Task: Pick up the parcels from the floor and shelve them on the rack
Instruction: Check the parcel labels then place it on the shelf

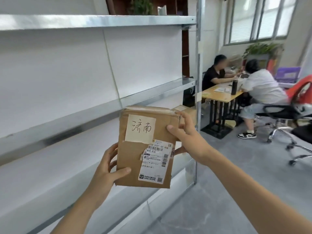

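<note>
Beside the metal rack (pixel 104 105), both arms reach out. Left hand (pixel 108 168) and right hand (pixel 187 137) grip a brown cardboard parcel (pixel 135 159), thumbs on front.

Brown parcel (pixel 145 149) between both hands

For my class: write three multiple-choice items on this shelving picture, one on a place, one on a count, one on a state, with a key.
1. Where is the brown parcel?
A. on the floor
B. held in front of the metal rack
C. on the wooden desk

2. How many labels show on its face?
A. none
B. two
C. five

3. How is it held?
A. by both hands
B. by one hand
C. by no hand

Key: B, it is raised before the shelves; B, a handwritten note and a printed shipping label; A, left hand and right hand grip opposite edges.
</note>
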A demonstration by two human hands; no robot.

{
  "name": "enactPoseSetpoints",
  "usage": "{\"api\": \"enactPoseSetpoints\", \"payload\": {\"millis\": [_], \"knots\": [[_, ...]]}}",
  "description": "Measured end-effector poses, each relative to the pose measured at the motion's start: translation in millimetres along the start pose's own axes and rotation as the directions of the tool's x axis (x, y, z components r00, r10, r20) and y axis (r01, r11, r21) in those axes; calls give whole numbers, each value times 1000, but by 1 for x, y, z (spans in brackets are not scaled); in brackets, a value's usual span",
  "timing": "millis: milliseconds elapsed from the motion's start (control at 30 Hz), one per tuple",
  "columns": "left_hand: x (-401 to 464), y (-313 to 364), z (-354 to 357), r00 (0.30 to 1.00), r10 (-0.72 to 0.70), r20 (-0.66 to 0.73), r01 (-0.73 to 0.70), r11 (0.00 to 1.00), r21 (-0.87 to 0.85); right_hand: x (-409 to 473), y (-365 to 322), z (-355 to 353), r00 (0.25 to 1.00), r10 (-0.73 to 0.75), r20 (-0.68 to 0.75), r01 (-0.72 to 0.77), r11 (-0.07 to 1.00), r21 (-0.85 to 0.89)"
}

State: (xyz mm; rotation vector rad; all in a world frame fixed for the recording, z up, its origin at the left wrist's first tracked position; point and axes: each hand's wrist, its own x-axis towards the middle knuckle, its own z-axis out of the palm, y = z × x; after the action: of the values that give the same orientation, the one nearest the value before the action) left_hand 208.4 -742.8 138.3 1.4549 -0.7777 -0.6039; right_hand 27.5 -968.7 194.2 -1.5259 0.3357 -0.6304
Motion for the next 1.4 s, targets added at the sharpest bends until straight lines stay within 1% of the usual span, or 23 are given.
{"api": "enactPoseSetpoints", "payload": {"millis": [167,333,433,533,600,667,800,833,933,1000,1067,1233,1400], "knots": [[70,5,73,998,5,65,0,997,-80,14,-15,-83,994,-62,-93,54,995,-83],[135,18,137,999,30,38,-22,978,-208,42,-25,-147,971,-132,-201,106,985,-132],[181,21,164,998,46,37,-34,959,-283,67,-33,-177,954,-184,-238,157,980,-126],[229,22,184,1000,28,7,-23,918,-397,99,-38,-203,935,-239,-260,217,970,-113],[261,21,195,1000,19,-5,-19,880,-474,127,-35,-218,914,-286,-289,245,954,-172],[291,22,202,999,36,-16,-39,868,-494,162,-30,-232,892,-314,-325,247,941,-231],[346,24,207,992,93,-86,-121,898,-422,228,-15,-251,857,-328,-398,225,932,-284],[358,27,206,987,121,-102,-152,906,-396,244,-10,-256,858,-317,-403,222,939,-264],[388,40,198,964,219,-153,-258,913,-316,286,3,-268,893,-237,-382,194,970,-148],[407,50,192,942,281,-183,-322,910,-260,311,5,-269,907,-202,-368,177,979,-102],[425,60,188,928,321,-188,-356,913,-197,338,5,-268,913,-179,-368,163,984,-75],[465,76,189,903,362,-231,-387,919,-75,399,1,-267,930,-169,-327,136,983,-121],[497,84,198,906,325,-271,-317,946,74,447,-5,-275,944,-159,-290,117,981,-154]]}}
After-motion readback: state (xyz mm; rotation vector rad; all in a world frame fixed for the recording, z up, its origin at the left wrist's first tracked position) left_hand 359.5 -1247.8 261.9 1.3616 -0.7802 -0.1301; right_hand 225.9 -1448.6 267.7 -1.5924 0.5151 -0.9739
